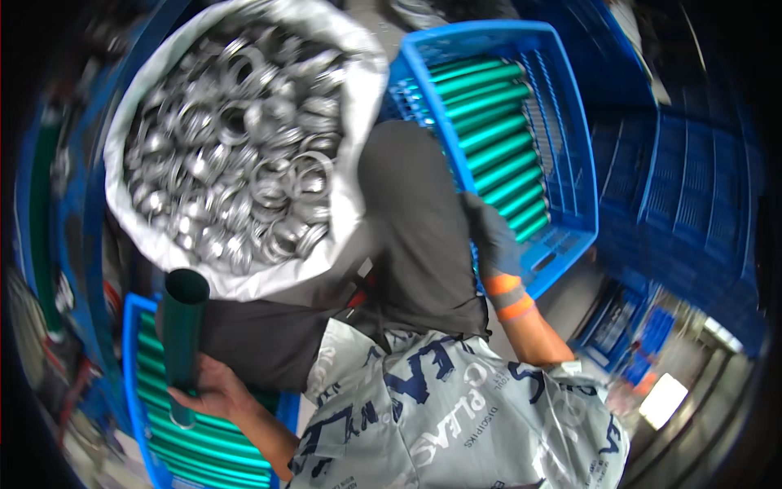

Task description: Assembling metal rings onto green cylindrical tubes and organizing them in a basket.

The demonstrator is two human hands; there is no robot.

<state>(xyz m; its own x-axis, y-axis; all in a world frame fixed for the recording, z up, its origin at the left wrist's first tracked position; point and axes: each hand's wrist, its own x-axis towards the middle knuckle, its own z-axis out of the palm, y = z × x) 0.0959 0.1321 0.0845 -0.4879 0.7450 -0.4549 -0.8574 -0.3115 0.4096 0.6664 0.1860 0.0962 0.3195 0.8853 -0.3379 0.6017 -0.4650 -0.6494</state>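
My bare left hand (218,389) is wrapped around a dark green tube (184,330). The tube stands nearly upright, its hollow end uppermost, above a blue crate (133,391) of green tubes (216,440) at the lower left. My right hand (495,244), in a dark glove with an orange and grey cuff, is at the near side of another blue crate (588,196). Green tubes (497,138) lie side by side in that crate. The right fingers are blurred and partly hidden, so what they touch does not show.
A white sack (364,90) full of shiny metal rings (236,147) stands ahead on the left, against my legs. Stacked blue crates (692,179) rise at the right. Blue metal framework (77,196) runs along the left edge.
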